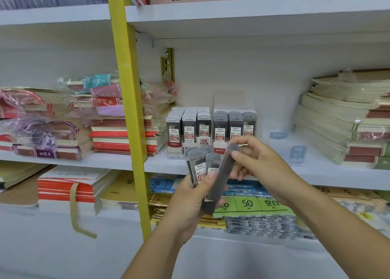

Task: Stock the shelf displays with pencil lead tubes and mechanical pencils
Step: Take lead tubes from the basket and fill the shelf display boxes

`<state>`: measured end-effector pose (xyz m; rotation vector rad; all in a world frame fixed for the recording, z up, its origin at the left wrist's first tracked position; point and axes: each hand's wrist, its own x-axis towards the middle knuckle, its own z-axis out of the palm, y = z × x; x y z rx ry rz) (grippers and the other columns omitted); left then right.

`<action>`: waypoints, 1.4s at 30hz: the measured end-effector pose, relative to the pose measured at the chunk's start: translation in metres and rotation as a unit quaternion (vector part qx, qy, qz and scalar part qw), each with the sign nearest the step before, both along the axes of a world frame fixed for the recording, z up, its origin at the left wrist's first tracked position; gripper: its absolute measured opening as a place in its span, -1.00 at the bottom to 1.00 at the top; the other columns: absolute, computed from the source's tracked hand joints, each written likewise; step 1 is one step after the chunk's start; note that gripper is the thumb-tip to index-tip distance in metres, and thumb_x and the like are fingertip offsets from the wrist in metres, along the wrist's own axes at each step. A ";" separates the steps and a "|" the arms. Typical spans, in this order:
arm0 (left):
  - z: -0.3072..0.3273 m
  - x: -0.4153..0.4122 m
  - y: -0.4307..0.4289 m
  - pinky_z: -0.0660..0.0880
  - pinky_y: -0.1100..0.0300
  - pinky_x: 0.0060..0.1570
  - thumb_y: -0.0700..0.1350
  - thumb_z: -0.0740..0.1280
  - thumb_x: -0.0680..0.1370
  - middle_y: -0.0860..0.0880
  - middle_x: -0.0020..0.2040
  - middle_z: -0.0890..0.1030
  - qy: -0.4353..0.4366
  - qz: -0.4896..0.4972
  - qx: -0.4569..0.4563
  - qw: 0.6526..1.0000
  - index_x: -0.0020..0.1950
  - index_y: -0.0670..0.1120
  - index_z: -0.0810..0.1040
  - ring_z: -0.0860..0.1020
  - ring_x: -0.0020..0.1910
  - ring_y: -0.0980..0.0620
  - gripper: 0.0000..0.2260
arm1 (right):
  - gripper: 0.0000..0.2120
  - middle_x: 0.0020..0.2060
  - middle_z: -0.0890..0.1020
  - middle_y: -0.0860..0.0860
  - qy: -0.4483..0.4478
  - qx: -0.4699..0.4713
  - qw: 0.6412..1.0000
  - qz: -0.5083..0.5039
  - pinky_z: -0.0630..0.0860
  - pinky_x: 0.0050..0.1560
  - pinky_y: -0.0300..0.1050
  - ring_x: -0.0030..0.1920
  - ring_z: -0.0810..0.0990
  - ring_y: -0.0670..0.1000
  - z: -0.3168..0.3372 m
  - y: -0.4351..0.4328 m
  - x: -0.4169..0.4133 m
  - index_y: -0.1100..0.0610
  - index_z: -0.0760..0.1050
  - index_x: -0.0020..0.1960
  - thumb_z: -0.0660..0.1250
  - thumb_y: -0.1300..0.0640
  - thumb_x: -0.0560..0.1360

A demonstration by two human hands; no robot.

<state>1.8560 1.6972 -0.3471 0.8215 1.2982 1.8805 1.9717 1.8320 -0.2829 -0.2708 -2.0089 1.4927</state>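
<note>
Honestly, on the middle shelf (329,173) the 0.7 display box (234,128) sits just behind the hands, so that's probably where these go, labels facing out. The left hand (190,196) grips a fanned bunch of lead tubes (199,166) while the right hand (255,158) pinches the top of a single tube (221,179). Best to draw it straight out so the rest don't spill.
</note>
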 end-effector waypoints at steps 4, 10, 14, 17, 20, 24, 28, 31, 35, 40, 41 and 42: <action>-0.003 0.002 -0.002 0.62 0.15 -0.17 0.12 0.50 0.38 -0.02 0.10 0.72 -0.015 -0.004 -0.026 1.000 0.06 0.15 0.68 0.71 0.05 -0.01 -0.73 | -0.94 -0.11 0.69 0.04 0.006 0.030 0.999 -0.007 0.53 -0.19 -0.16 -0.24 0.62 -0.01 0.000 0.007 0.009 -0.11 0.50 0.00 0.35 0.02 0.54; -0.003 0.004 -0.001 0.55 0.19 -0.27 0.11 0.52 0.35 -0.03 0.07 0.73 -0.017 0.017 -0.033 0.999 0.02 0.21 0.67 0.62 -0.10 0.02 -0.75 | -0.78 -0.01 0.72 0.02 -0.011 -0.003 1.000 0.011 0.53 -0.05 -0.13 0.03 0.67 0.02 0.000 0.017 0.019 0.04 0.39 0.22 0.26 0.17 0.59; -0.003 0.006 0.000 0.55 0.18 -0.26 0.07 0.51 0.45 -0.01 0.07 0.73 -0.018 0.027 -0.031 0.999 0.01 0.23 0.67 0.62 -0.10 0.01 -0.84 | -0.82 -0.08 0.73 0.06 -0.010 0.008 1.000 -0.011 0.61 -0.05 -0.05 -0.05 0.69 0.04 0.000 0.015 0.022 0.11 0.45 0.16 0.31 0.22 0.57; -0.003 0.005 0.002 0.57 0.18 -0.25 0.09 0.53 0.38 -0.01 0.08 0.73 -0.018 0.040 -0.020 0.999 0.16 0.11 0.64 0.69 -0.03 0.01 -0.64 | -0.81 -0.15 0.73 -0.06 -0.007 0.085 0.994 -0.072 0.59 -0.19 -0.13 -0.21 0.68 -0.10 0.007 0.014 0.026 -0.05 0.51 0.10 0.34 0.18 0.55; 0.000 0.000 0.003 0.60 0.21 -0.26 0.09 0.48 0.37 -0.02 0.05 0.74 0.000 0.051 0.008 0.999 0.21 0.02 0.58 0.72 0.01 -0.01 -0.56 | -0.72 -0.16 0.70 -0.17 0.121 0.138 0.966 -0.180 0.53 -0.34 -0.36 -0.28 0.64 -0.21 0.034 0.020 0.032 -0.23 0.52 0.00 0.35 0.18 0.53; 0.004 -0.007 0.006 0.61 0.24 -0.27 0.12 0.46 0.35 0.02 0.02 0.75 0.012 0.062 0.021 0.998 0.19 0.08 0.57 0.73 -0.03 0.04 -0.57 | -0.68 -0.13 0.64 -0.14 0.150 0.272 0.926 -0.216 0.60 -0.15 -0.20 -0.10 0.63 -0.09 0.068 0.038 0.022 -0.24 0.48 0.02 0.35 0.22 0.54; 0.002 -0.012 0.008 0.61 0.23 -0.26 0.14 0.46 0.34 0.06 0.02 0.75 0.016 0.064 0.021 0.998 0.19 0.12 0.56 0.73 -0.03 0.05 -0.57 | -0.72 -0.07 0.61 -0.15 0.032 0.382 0.900 -0.207 0.57 0.01 -0.16 -0.04 0.61 -0.10 0.071 0.054 -0.002 -0.15 0.48 0.13 0.36 0.18 0.53; 0.001 -0.015 0.008 0.60 0.24 -0.27 0.09 0.46 0.42 0.05 0.02 0.75 0.013 0.063 0.022 0.998 0.19 0.12 0.56 0.73 -0.03 0.05 -0.64 | -0.69 -0.08 0.56 -0.26 -0.020 0.422 0.887 -0.188 0.43 -0.06 -0.42 -0.06 0.57 -0.22 0.071 0.059 -0.017 -0.23 0.45 0.11 0.38 0.14 0.51; 0.002 -0.017 0.006 0.60 0.25 -0.28 0.13 0.46 0.35 0.04 0.03 0.75 0.014 0.060 0.026 0.998 0.20 0.10 0.57 0.73 -0.03 0.05 -0.57 | -0.69 -0.11 0.42 -0.21 -0.070 0.444 0.865 -0.223 0.38 -0.13 -0.35 -0.15 0.46 -0.24 0.060 0.065 -0.031 -0.19 0.53 0.18 0.41 0.10 0.49; 0.003 -0.017 0.002 0.61 0.23 -0.24 0.14 0.47 0.34 0.03 0.04 0.75 0.011 0.048 0.016 0.999 0.21 0.06 0.58 0.72 0.01 0.04 -0.54 | -0.61 -0.05 0.33 -0.12 -0.110 0.467 0.823 -0.304 0.29 -0.10 -0.25 -0.03 0.36 -0.10 0.042 0.051 -0.030 -0.10 0.45 0.37 0.31 0.05 0.56; 0.004 -0.016 0.001 0.62 0.22 -0.24 0.14 0.47 0.34 0.02 0.04 0.75 0.009 0.045 0.015 0.999 0.21 0.05 0.59 0.72 0.01 0.03 -0.53 | -0.63 -0.03 0.33 -0.11 -0.079 0.485 0.811 -0.316 0.26 -0.03 -0.25 0.03 0.36 -0.07 0.038 0.043 -0.026 -0.05 0.47 0.37 0.30 0.07 0.56; 0.005 -0.014 0.000 0.62 0.22 -0.24 0.14 0.47 0.34 0.02 0.04 0.75 0.009 0.041 0.014 0.999 0.21 0.04 0.59 0.72 0.01 0.03 -0.53 | -0.66 -0.03 0.35 -0.12 -0.041 0.488 0.813 -0.314 0.23 -0.01 -0.28 0.03 0.37 -0.07 0.033 0.034 -0.021 -0.02 0.49 0.33 0.28 0.07 0.56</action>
